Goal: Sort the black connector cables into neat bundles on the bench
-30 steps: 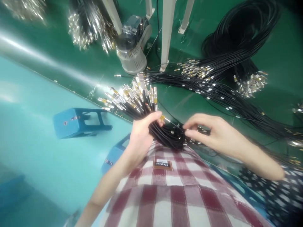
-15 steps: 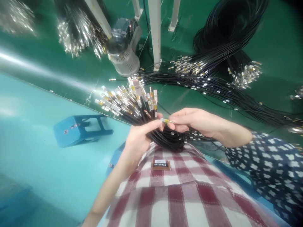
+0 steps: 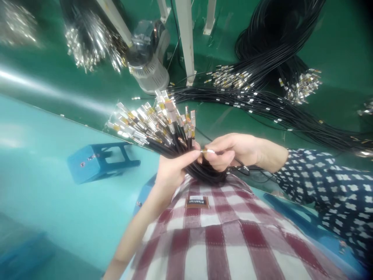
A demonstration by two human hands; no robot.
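A thick bundle of black cables point(image 3: 205, 173) lies at my waist, its silver and yellow tipped ends point(image 3: 145, 120) fanned out up and to the left. My left hand point(image 3: 171, 169) is closed around this bundle, thumb lying across it. Between the tips of my two hands is a single cable end point(image 3: 209, 151) with a small silver and yellow tip. My right hand point(image 3: 237, 149) pinches that end with thumb and forefinger, other fingers curled. The left thumb and fingertip meet its left side. The palm-side fingers of the left hand are hidden by the cables.
Beyond the bundle, more black cables point(image 3: 279, 112) run along the green table point(image 3: 221, 46). A grey and clear machine point(image 3: 150, 66) stands by a white post point(image 3: 186, 39). Coiled cables point(image 3: 276, 35) lie at upper right. A blue stool point(image 3: 93, 163) is on the floor.
The cable end has turned: its silver tip pointed left towards my left hand before and points right now. My right hand has shifted its grip slightly. The left hand keeps its hold.
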